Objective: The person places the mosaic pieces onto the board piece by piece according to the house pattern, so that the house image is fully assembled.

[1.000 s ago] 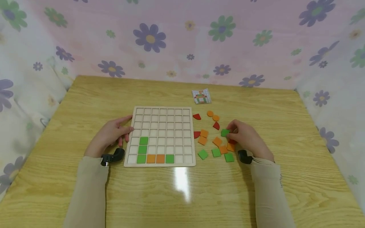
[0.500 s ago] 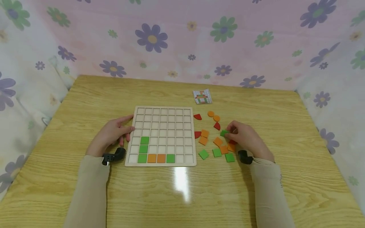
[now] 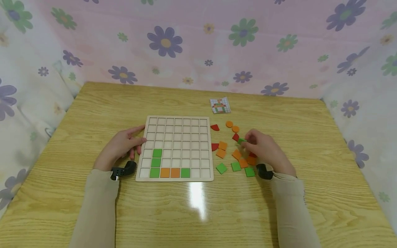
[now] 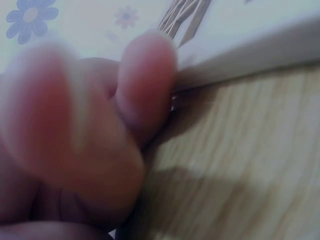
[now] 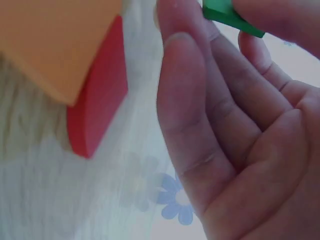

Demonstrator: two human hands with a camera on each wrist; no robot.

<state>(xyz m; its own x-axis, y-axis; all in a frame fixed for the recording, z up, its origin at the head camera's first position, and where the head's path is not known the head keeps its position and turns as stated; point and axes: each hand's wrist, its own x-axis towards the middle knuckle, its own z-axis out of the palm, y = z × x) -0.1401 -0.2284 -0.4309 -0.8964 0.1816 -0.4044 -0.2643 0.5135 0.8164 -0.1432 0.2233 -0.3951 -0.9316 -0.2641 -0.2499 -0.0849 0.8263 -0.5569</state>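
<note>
Right hand (image 3: 267, 148): thumb and fingers pinch a flat green square tile (image 3: 241, 141).
Held tile: among loose pieces right of the board, just beside a red quarter-circle piece (image 3: 235, 137); height above table can't tell.
Left hand (image 3: 121, 146): relaxed, fingertips resting against the left edge of a pale wooden grid board (image 3: 176, 136).
Board fill: three green squares (image 3: 157, 153) in second column from left, bottom three rows; bottom row continues with two orange squares (image 3: 165, 172), then one green.
Loose, right side: three more green squares (image 3: 236, 166), several orange squares (image 3: 222, 145), red quarter-circles, two orange discs (image 3: 229, 124).
Card: small white printed card (image 3: 220, 105), beyond the board's far right corner.
</note>
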